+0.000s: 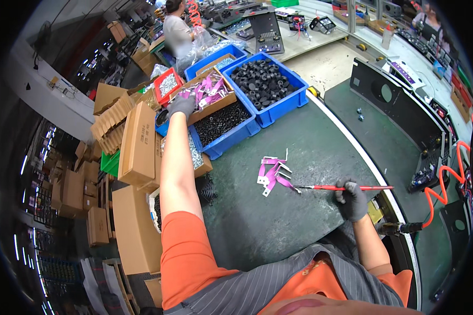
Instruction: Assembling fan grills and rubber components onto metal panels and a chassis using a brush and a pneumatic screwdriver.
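Note:
My left hand (182, 106), in a grey glove, reaches to the near left edge of a cardboard box (215, 105) of purple metal strips (210, 90) with bare silvery ends. Its fingers are too hard to make out to say whether they grip a strip. In my right hand (352, 200), also gloved, is a slim red tool (323, 187) with a dark narrow tip, shaped like a paintbrush. That tip points left, close to a small pile of purple strips (272, 176) lying on the green tabletop (247, 226).
Blue bins hold black caps (263, 81) and small black parts (220, 123). A red tray (168, 85) contains small metal pieces. Cardboard boxes (139, 144) stand on the left. At right are a black panel (394, 102) and a coiled orange hose (441, 189). A person (177, 31) is behind.

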`<state>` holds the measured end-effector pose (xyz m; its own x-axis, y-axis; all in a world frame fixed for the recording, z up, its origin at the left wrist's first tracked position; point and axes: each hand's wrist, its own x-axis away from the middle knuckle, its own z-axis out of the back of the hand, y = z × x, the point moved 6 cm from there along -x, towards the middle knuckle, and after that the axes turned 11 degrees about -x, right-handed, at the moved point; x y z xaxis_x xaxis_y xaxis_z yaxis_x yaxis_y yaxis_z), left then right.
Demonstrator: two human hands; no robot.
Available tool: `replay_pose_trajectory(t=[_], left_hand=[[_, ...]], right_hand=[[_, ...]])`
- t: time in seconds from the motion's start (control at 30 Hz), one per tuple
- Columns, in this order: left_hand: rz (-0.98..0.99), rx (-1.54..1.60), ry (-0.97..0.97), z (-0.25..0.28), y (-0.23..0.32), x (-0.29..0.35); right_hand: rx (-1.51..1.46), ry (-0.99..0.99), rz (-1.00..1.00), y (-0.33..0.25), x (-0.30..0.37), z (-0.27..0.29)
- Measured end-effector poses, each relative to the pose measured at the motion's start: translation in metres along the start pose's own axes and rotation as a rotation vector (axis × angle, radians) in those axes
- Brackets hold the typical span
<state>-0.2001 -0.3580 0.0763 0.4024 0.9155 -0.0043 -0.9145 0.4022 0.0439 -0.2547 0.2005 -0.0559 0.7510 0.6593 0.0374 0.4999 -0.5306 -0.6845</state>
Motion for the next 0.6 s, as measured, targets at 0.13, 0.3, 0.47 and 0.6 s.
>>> replay_pose_trajectory(t=[0.13,0.3,0.47,0.6], left_hand=[[0.000,-0.053,0.128,-0.008,0.015,0.019],[0.130,-0.200,0.075,0.009,0.015,0.056],[0.079,-0.167,0.080,0.028,0.001,0.079],[-0.137,-0.013,0.594,0.046,0.010,0.125]], right_hand=[[-0.011,0.011,0.004,-0.002,0.001,0.003],[-0.041,0.050,-0.021,0.004,0.000,0.009],[-0.057,0.071,-0.052,0.006,0.000,0.009],[-0.048,0.086,-0.040,0.003,0.001,0.012]])
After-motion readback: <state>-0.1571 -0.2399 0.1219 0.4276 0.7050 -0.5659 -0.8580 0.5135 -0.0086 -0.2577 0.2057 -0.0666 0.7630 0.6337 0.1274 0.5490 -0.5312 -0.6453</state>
